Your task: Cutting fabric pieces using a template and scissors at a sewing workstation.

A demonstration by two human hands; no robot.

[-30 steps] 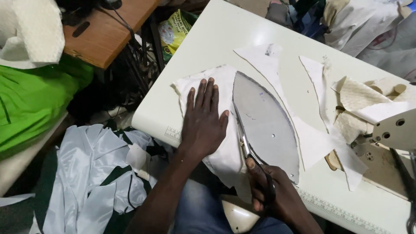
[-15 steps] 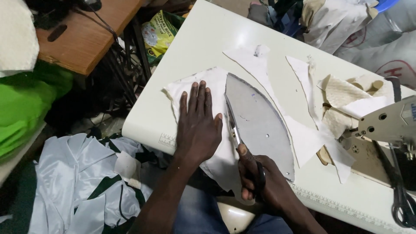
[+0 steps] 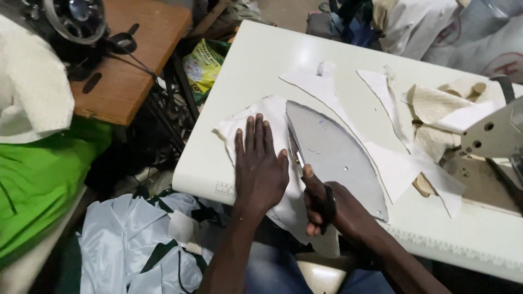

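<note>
Grey template (image 3: 335, 158) runs long, tip pointing away from you; your scissors (image 3: 298, 158) point likewise. Right hand (image 3: 327, 209), fingers clenched on scissors; left hand (image 3: 260, 169) flat, fingers released, on white fabric (image 3: 239, 128). Cream tabletop (image 3: 261, 65), cluttered sewing room.

We see two bare forearms, no sleeves reaching into view, no gloves. Left hand (image 3: 260, 170): no rings, no watch or band at the wrist, nails short. Right hand (image 3: 332, 209): also bare, no rings that we can make out, wrist plain. Below the arms, blue trousers (image 3: 272, 272) cover the lap; fabric looks like denim, slightly faded. We can't see shirt or upper arms.
</note>
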